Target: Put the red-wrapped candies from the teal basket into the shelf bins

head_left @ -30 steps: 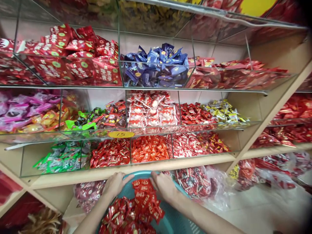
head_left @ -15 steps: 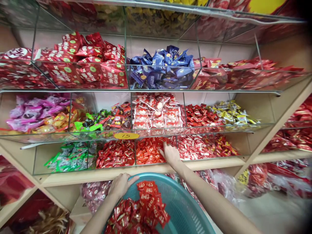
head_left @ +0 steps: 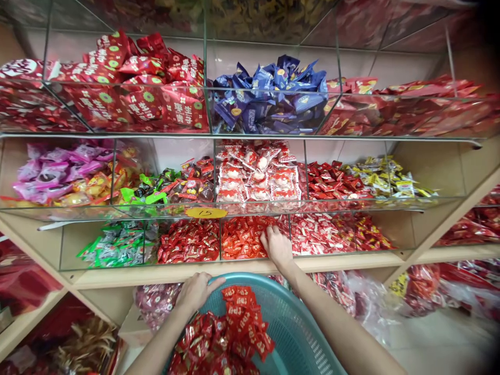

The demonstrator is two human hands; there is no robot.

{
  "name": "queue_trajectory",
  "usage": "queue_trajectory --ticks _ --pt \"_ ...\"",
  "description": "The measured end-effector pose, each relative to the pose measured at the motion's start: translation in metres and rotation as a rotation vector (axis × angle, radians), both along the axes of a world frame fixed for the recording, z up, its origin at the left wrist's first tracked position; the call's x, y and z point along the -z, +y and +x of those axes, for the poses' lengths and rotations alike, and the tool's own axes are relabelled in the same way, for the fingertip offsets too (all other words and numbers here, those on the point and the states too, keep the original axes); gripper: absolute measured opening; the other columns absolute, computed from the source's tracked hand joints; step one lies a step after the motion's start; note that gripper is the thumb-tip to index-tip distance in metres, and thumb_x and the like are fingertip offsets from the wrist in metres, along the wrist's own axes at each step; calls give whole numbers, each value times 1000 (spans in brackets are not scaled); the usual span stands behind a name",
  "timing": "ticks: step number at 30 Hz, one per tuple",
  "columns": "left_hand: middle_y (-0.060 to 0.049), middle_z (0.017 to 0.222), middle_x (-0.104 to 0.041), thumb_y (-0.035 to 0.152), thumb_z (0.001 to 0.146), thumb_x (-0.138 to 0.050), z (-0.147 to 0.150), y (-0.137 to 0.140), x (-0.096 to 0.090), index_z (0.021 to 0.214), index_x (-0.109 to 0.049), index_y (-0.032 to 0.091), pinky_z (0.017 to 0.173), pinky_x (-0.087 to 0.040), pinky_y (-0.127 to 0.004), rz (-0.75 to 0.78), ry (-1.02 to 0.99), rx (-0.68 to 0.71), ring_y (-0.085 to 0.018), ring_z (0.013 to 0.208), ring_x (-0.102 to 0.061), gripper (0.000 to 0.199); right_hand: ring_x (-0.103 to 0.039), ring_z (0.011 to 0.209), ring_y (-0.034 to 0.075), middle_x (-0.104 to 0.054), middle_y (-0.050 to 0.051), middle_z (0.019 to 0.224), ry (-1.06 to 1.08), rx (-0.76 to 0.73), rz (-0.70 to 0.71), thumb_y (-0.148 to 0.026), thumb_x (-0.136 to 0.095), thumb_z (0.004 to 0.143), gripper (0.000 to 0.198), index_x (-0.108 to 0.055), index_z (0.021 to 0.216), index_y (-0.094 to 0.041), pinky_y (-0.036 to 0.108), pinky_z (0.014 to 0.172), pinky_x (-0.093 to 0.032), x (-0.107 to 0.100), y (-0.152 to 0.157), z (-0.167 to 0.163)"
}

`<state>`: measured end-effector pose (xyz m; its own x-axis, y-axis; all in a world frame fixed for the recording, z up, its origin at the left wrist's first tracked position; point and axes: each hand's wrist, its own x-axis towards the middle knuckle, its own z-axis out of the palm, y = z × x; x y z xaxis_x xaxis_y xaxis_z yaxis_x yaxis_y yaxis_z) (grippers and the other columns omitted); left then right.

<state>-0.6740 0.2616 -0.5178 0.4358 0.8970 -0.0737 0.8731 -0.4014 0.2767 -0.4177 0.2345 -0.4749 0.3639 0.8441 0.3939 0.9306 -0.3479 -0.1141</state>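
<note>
My left hand is closed over the near-left rim of a teal plastic basket, its thumb lying along the edge. Red wrapped candies fill the basket's left part, with a strip of orange-red packets on top. My right hand reaches into a clear bin on the lowest shelf, fingers curled down onto the orange-red wrapped candies. Its fingertips are partly lost among the wrappers, so how many it grips is hidden. Beside this bin lie dark red candies and pink-and-white ones.
Clear dividers and front panels split the shelves into bins. Above are blue packets, red-white packets and purple candies. A yellow price tag hangs on the middle ledge. The wooden shelf edge runs behind the basket; bagged goods lie below.
My right hand's thumb has drawn in toward its fingers over the orange-red candies. The left hand still grips the basket rim. The view has shifted slightly, with the shelves sitting higher in the picture.
</note>
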Motion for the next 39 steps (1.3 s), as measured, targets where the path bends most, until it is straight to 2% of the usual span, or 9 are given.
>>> queue_trajectory --ticks 5,10,12,14,19,25,32,39 --pt "-12 77 -64 78 72 -21 1 0 0 69 -59 18 64 -37 -29 14 9 -3 -28 82 -61 71 -59 69 15 -58 7 96 87 -75 158 -36 -32 92 30 -54 99 -17 24 58 -36 5 -5 1" --pt "-11 74 -64 79 71 -21 0 1 1 69 -59 19 62 -37 -29 -6 -13 -10 -28 79 -61 71 -54 75 15 -56 7 93 335 -354 554 -28 -40 90 21 -53 103 -17 26 68 -42 7 -33 0" --pt "-11 74 -64 79 71 -21 0 0 0 69 -60 19 62 -36 -29 -8 -7 -22 -27 77 -61 71 -52 71 14 -55 6 91 406 -428 637 -26 -43 89 19 -52 103 -18 27 68 -43 8 -51 -2" --pt "-11 75 -64 79 71 -21 1 0 -1 69 -60 19 64 -36 -30 -7 4 -13 -27 79 -61 72 -51 70 14 -55 5 88 438 -512 592 -24 -45 88 16 -53 101 -19 27 67 -43 11 -68 -7" --pt "-10 74 -63 79 71 -21 4 0 1 68 -61 19 65 -37 -29 -12 -19 3 -25 75 -60 72 -54 82 16 -56 5 89 486 -746 251 -22 -46 87 15 -55 100 -20 28 76 -44 30 -92 -25" --pt "-11 77 -64 80 70 -19 2 0 9 68 -62 19 66 -38 -32 50 -12 -18 -28 79 -61 74 -53 97 18 -56 6 102 542 -813 47 -19 -45 86 27 -51 112 -22 32 88 -42 42 -92 -38" --pt "-11 75 -64 80 70 -21 2 -3 5 69 -64 19 62 -38 -30 28 -23 -25 -26 76 -61 74 -50 101 17 -53 6 107 548 -925 -33 -12 -45 83 32 -50 113 -23 31 91 -41 43 -83 -47" --pt "-13 80 -64 77 72 -22 2 -6 2 73 -65 18 68 -42 -34 30 -3 -16 -29 82 -61 73 -50 100 18 -52 6 107 507 -902 -32 -10 -42 85 33 -49 114 -24 32 90 -41 49 -74 -53"
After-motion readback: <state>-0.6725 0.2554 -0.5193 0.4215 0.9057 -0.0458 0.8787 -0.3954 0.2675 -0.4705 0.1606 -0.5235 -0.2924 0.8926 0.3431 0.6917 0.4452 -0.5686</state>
